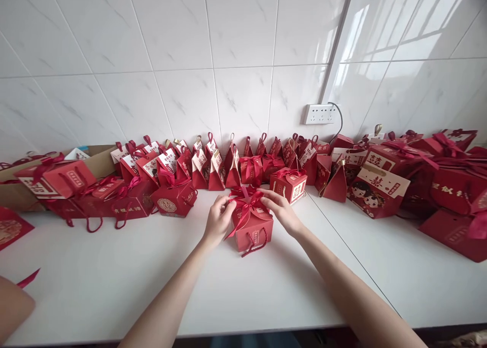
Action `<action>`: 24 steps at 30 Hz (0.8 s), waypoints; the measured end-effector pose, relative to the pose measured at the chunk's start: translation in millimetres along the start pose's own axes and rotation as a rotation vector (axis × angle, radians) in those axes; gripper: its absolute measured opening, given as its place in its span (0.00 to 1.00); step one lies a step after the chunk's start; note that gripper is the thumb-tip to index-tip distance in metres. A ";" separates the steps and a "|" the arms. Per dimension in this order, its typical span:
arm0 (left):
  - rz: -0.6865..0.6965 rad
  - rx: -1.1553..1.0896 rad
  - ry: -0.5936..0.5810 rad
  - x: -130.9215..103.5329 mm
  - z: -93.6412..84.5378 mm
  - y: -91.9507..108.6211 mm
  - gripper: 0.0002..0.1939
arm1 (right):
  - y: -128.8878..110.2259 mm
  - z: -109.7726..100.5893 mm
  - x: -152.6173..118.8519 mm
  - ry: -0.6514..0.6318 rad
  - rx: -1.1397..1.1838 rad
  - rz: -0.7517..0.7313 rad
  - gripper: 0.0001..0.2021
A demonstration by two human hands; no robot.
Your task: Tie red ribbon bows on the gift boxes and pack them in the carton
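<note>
A red gift box (254,234) with a rope handle hanging on its front stands on the white table (213,292). On its top lies a red ribbon bow (247,202). My left hand (219,218) is at the left side of the bow, thumb and index finger pinched on the ribbon. At the right side, my right hand (280,210) has its fingers stretched out and apart, the fingertips touching the bow's edge.
Behind stand rows of small red and white boxes (216,171). Larger red boxes (133,201) sit at left, with more piled at right (460,190). Another person's arm (13,307) shows at the lower left. A power strip (319,114) hangs on the tiled wall.
</note>
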State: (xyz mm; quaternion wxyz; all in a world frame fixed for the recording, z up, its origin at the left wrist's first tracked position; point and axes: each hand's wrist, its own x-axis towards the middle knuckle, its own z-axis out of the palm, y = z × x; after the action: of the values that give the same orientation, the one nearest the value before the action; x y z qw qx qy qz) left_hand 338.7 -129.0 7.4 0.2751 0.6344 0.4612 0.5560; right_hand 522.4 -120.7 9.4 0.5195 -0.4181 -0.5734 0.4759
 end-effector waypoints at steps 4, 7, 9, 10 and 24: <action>-0.008 -0.002 0.031 -0.8 2.6 0.8 0.14 | 0.0 4.6 -2.6 0.047 -0.064 -0.077 0.13; -0.022 0.005 0.058 -1.9 4.8 1.2 0.14 | -3.2 5.2 -6.8 0.079 -0.055 -0.055 0.14; -0.040 0.011 0.079 -3.0 5.8 1.9 0.14 | -4.6 4.6 -8.2 0.058 0.022 -0.004 0.14; -0.050 0.014 0.091 -3.7 6.3 2.4 0.14 | -4.9 4.3 -8.3 0.047 0.081 0.027 0.13; -0.125 0.008 0.221 -5.7 11.4 1.8 0.13 | 3.3 -1.1 -2.3 -0.132 0.551 0.267 0.14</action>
State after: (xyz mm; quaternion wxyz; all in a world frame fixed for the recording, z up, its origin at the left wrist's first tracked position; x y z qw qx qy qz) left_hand 350.4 -133.0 3.7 0.2540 0.5403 0.5297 0.6025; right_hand 523.7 -122.1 5.7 0.5077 -0.3014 -0.3955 0.7035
